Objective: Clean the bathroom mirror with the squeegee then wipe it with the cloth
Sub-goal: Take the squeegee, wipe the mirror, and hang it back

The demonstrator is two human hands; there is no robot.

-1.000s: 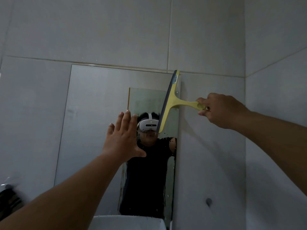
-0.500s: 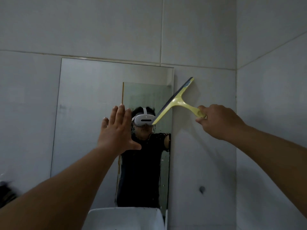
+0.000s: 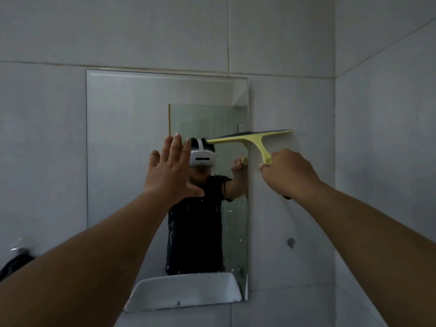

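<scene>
Right hand (image 3: 289, 174) fisted around the squeegee (image 3: 250, 137) handle should press its level blade flat down the mirror (image 3: 125, 138); left hand (image 3: 171, 171) spread open.

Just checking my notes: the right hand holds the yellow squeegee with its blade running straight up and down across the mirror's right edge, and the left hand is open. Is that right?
Not quite. In the head view the squeegee blade lies roughly horizontal, not vertical. The rest stands: right hand grips the handle, blade crosses the mirror right edge, left hand is open.

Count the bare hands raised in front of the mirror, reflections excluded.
2. The left hand is open with fingers spread before the mirror; the right hand grips the squeegee handle beside its right edge.
</scene>
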